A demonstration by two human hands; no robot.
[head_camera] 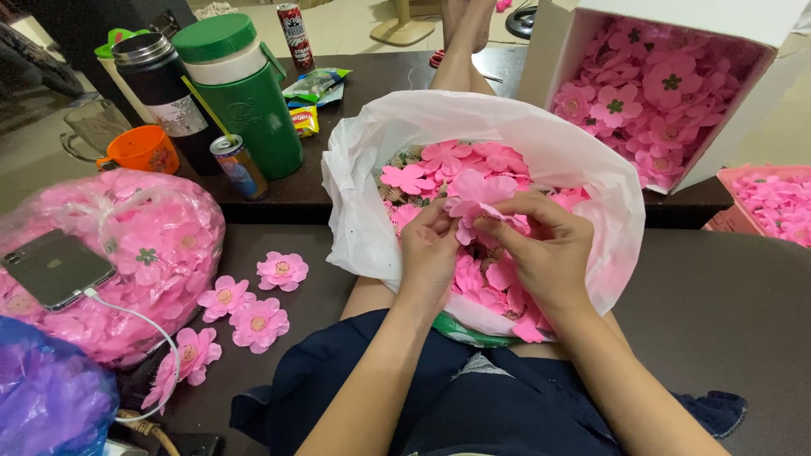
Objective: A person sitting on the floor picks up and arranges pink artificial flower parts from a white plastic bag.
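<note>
Both my hands meet over a white plastic bag (363, 211) that rests on my lap, full of pink fabric flower petals. My left hand (428, 253) and my right hand (541, 245) pinch the same pink flower piece (475, 211) between their fingertips, just above the loose petals (439, 160) in the bag. Several finished pink flowers (253, 312) with yellow centres lie on the dark surface to my left.
A clear bag of pink flowers (160, 253) with a phone (55, 268) on top sits at left. A white box of pink flowers (659, 93) stands at right, a pink basket (735, 215) beside it. A green jug (245, 84), black flask, orange cup and cans stand on the dark table.
</note>
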